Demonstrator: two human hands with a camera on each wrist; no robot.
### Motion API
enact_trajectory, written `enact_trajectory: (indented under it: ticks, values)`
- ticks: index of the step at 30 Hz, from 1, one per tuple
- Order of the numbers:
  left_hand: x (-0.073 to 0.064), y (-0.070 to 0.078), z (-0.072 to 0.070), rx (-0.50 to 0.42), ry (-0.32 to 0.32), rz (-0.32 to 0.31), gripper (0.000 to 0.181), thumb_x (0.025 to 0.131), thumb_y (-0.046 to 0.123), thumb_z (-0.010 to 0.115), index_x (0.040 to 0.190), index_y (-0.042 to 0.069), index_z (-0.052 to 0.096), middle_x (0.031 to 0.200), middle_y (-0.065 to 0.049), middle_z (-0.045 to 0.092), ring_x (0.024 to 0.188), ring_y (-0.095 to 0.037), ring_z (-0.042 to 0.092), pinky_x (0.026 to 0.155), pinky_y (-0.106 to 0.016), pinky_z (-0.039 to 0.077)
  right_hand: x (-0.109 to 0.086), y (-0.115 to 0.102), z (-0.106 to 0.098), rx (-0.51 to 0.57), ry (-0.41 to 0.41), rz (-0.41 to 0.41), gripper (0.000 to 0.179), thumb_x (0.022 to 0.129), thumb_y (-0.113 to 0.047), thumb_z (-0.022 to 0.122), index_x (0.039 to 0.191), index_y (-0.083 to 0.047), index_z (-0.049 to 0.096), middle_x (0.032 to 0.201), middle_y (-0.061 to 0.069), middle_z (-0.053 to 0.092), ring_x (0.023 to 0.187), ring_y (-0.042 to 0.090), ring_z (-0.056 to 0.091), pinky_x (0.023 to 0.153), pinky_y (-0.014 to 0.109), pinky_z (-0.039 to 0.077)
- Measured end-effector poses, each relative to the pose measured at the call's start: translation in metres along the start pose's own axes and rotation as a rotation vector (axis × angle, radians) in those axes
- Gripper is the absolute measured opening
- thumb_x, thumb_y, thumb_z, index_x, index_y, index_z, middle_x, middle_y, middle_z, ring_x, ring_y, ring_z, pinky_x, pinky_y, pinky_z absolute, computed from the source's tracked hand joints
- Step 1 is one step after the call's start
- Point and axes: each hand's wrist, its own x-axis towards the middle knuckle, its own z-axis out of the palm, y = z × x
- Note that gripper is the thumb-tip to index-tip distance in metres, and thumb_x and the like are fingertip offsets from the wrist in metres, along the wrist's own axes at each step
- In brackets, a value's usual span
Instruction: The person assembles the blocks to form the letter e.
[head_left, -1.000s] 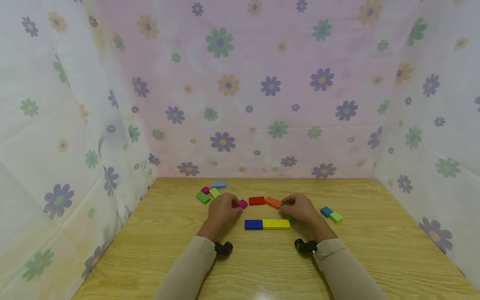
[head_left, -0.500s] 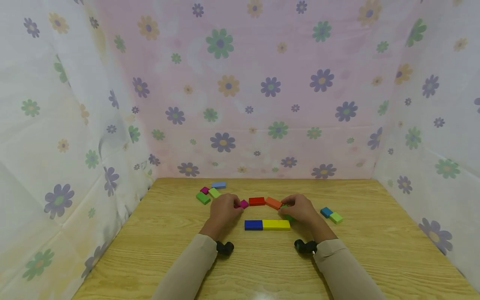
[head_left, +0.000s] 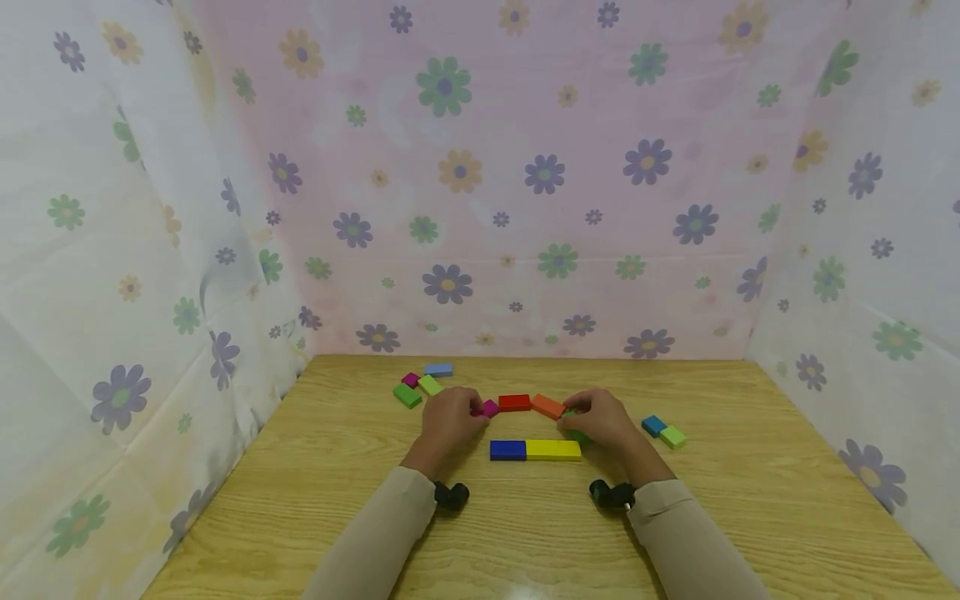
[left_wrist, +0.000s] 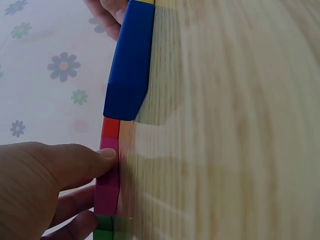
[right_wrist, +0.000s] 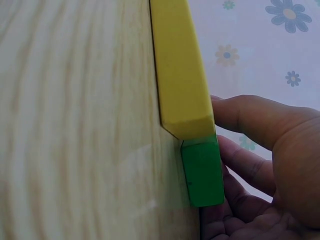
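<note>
In the head view my left hand (head_left: 452, 423) pinches a magenta block (head_left: 491, 408), whose right end lies close to a red block (head_left: 514, 403). An orange block (head_left: 548, 407) slants down from the red one's right side. At its lower end my right hand (head_left: 604, 421) holds a green block (head_left: 573, 426), largely covered by the fingers. Nearer to me, a dark blue block (head_left: 507, 451) and a yellow block (head_left: 553, 450) lie end to end. The left thumb (left_wrist: 106, 153) presses the magenta block in the left wrist view. The right wrist view shows the green block's end face beyond the yellow block.
Left of my left hand lie a green block (head_left: 407, 396), a lime block (head_left: 431, 385), a small magenta block (head_left: 410, 380) and a light blue block (head_left: 438, 370). At right, a teal block (head_left: 654, 426) touches a lime-green block (head_left: 672, 437). Flowered cloth surrounds the wooden table (head_left: 525, 533).
My left hand has slid slightly right with the magenta block, bringing it closer to the red block. The right hand stays in place on the green block.
</note>
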Motion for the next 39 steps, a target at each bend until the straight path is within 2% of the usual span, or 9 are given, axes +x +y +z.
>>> enact_trajectory:
  ticks: [8, 17, 22, 28, 31, 34, 39]
  values:
    - [0.001, 0.001, 0.000, 0.005, -0.026, -0.026, 0.016, 0.085, 0.036, 0.085, 0.089, 0.023, 0.077, 0.084, 0.009, 0.069, 0.073, -0.011, 0.056, 0.071, -0.032, 0.048, -0.001, -0.001, 0.000, -0.011, 0.003, -0.003, 0.041, 0.089, -0.027, 0.082, 0.124, -0.007, 0.072, 0.122, 0.011, 0.069, 0.108, 0.027, 0.062, 0.096, 0.048, 0.054]
    - [-0.001, 0.002, -0.003, -0.029, -0.010, -0.033, 0.019, 0.089, 0.040, 0.081, 0.090, 0.022, 0.077, 0.088, 0.008, 0.070, 0.075, -0.012, 0.058, 0.071, -0.033, 0.049, 0.000, -0.001, 0.000, -0.013, 0.004, -0.007, 0.041, 0.088, -0.027, 0.082, 0.123, -0.007, 0.073, 0.121, 0.011, 0.069, 0.107, 0.026, 0.063, 0.095, 0.048, 0.054]
    - [0.003, -0.001, -0.006, -0.035, -0.005, -0.038, 0.022, 0.091, 0.043, 0.078, 0.097, 0.021, 0.079, 0.092, 0.007, 0.071, 0.075, -0.012, 0.059, 0.067, -0.030, 0.050, 0.000, -0.001, 0.000, -0.005, 0.001, -0.002, 0.042, 0.089, -0.027, 0.082, 0.124, -0.007, 0.072, 0.121, 0.011, 0.069, 0.108, 0.027, 0.062, 0.095, 0.048, 0.054]
    - [0.009, -0.007, -0.018, -0.047, -0.023, -0.021, 0.019, 0.097, 0.028, 0.072, 0.111, 0.015, 0.075, 0.102, -0.001, 0.075, 0.073, -0.017, 0.060, 0.061, -0.031, 0.051, 0.000, -0.002, -0.001, -0.007, 0.000, 0.001, 0.042, 0.089, -0.027, 0.082, 0.123, -0.006, 0.072, 0.121, 0.012, 0.069, 0.106, 0.027, 0.062, 0.094, 0.047, 0.054]
    - [0.010, -0.011, -0.023, -0.076, -0.052, -0.008, 0.023, 0.099, 0.019, 0.068, 0.120, 0.013, 0.073, 0.111, -0.004, 0.075, 0.081, -0.019, 0.065, 0.068, -0.034, 0.054, 0.000, -0.001, -0.002, -0.006, 0.001, -0.002, 0.042, 0.089, -0.027, 0.082, 0.123, -0.007, 0.072, 0.121, 0.012, 0.069, 0.106, 0.026, 0.062, 0.094, 0.047, 0.054]
    - [0.011, -0.017, -0.026, -0.064, -0.101, 0.011, 0.031, 0.099, 0.009, 0.064, 0.128, 0.013, 0.071, 0.120, -0.006, 0.074, 0.093, -0.022, 0.069, 0.074, -0.038, 0.057, 0.000, -0.001, -0.001, -0.004, -0.002, -0.002, 0.042, 0.089, -0.027, 0.082, 0.124, -0.007, 0.072, 0.121, 0.012, 0.069, 0.106, 0.026, 0.062, 0.093, 0.046, 0.054]
    - [0.014, -0.028, -0.028, -0.047, -0.175, 0.025, 0.049, 0.093, -0.006, 0.063, 0.137, 0.015, 0.066, 0.135, -0.006, 0.069, 0.117, -0.027, 0.067, 0.092, -0.043, 0.058, 0.000, -0.001, 0.000, -0.002, 0.000, 0.000, 0.042, 0.088, -0.027, 0.082, 0.124, -0.007, 0.072, 0.120, 0.011, 0.069, 0.106, 0.026, 0.062, 0.093, 0.046, 0.055]
